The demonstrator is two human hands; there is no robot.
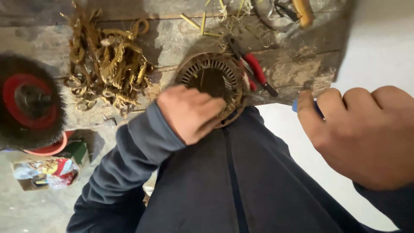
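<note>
At the far left you have a wire brush wheel (pixel 29 105) with a red hub, its dark bristles blurred, and below it on the floor a red bowl rim (pixel 48 149) and a crumpled coloured wrapper (pixel 46 172). Next along the worn wooden tabletop (pixel 293 69) lies a tangled heap of stripped copper winding (pixel 108 64), loops and hanks piled together, well apart from your hands.

Your left hand (pixel 189 113) rests on the near rim of the motor stator (pixel 213 82), fingers curled over its edge and gripping it; the stator sits tilted at the tabletop's edge, propped against your lap. Most of its slots look bare and the bore is dark and open, though a few pale strands still show at the lower right of the ring, just beside your fingers. Judging by that and the heap to the left, the stripping seems largely done, with only leftover bits and slot liners to clear.

Just right of the stator, red-handled pliers (pixel 254 71) lie on the tabletop, touching its rim or nearly so. Beyond them are scattered yellow sleeve offcuts (pixel 202 23) and loose wire scraps.

Your right hand (pixel 366 133), nearest the camera, is closed into a fist around a small blue-handled tool (pixel 317 108); only a sliver of blue shows between thumb and forefinger, so what sort of tool it is cannot be told. It is held apart from the stator, over the pale floor.
</note>
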